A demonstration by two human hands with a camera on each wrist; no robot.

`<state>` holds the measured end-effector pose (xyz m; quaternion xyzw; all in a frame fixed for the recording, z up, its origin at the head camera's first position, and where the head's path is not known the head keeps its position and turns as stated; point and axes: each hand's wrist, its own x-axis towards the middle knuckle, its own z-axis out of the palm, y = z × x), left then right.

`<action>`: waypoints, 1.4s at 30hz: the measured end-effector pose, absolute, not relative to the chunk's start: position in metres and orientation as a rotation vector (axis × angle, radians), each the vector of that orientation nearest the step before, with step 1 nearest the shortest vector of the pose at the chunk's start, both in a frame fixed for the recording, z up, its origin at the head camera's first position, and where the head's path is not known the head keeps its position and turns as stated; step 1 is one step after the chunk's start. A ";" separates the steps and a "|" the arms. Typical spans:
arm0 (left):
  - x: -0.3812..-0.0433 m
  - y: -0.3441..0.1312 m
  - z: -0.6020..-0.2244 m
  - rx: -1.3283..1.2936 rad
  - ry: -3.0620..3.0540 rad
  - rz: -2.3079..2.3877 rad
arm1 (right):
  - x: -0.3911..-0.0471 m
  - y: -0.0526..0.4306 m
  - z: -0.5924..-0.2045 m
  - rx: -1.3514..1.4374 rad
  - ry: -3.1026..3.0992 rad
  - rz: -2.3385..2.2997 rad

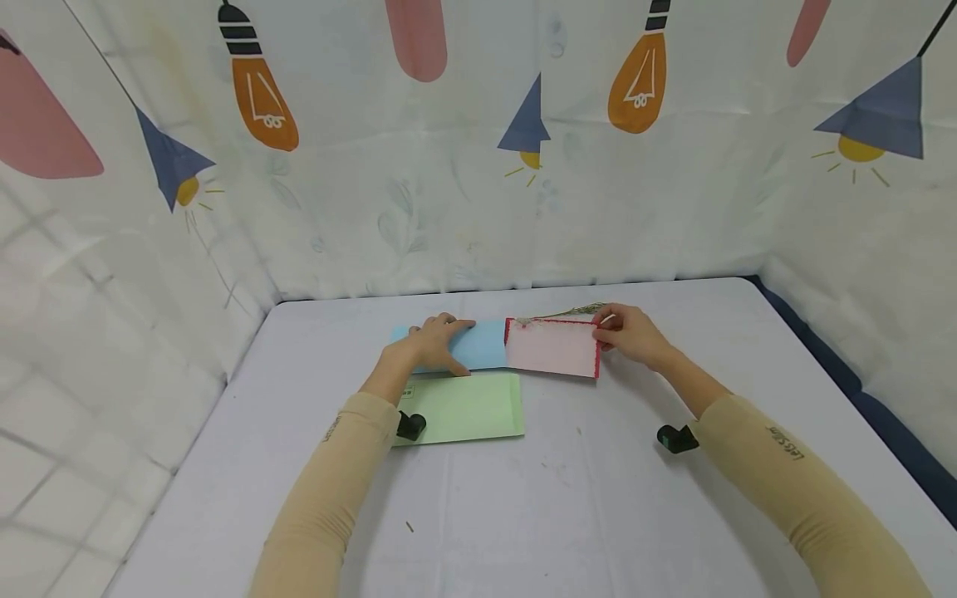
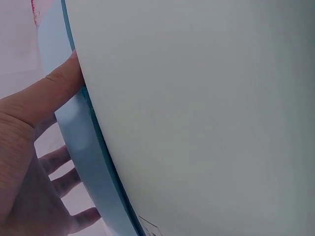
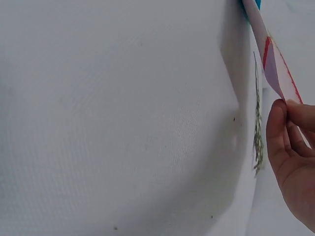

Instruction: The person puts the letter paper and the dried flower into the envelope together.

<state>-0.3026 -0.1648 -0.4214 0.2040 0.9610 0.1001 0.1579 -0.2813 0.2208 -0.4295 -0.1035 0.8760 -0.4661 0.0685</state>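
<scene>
pink paper with red trim is the thing you are handling, out near the far part of the table, its left end meeting the right end of the blue paper. your right hand pinches its right edge between thumb and fingers, and in the right wrist view that edge bends up a little. your left hand is spread over the blue paper, fingers apart, thumb at the near edge, seemingly steadying it.

as for progress, the work looks partway. done, as far as you can judge from how things lie: the pink and blue pieces are end to end in one row, and the green paper sits flat just in front of the blue one, beneath your left forearm. left, most likely: settling the pink piece and letting both papers go. whether it tucks into the blue paper or only meets it, you cannot tell from these views. a thin green sprig lies behind the pink paper, apparently untouched.
</scene>
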 end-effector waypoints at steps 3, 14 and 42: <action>-0.302 -0.164 -0.421 0.581 2.748 0.285 | -0.283 0.222 -0.427 -0.323 2.609 -1.396; -0.299 -0.164 -0.418 0.584 2.743 0.274 | -0.291 0.219 -0.418 -0.212 2.562 -1.469; -0.301 -0.163 -0.419 0.574 2.741 0.287 | -0.300 0.217 -0.424 -0.038 2.573 -1.463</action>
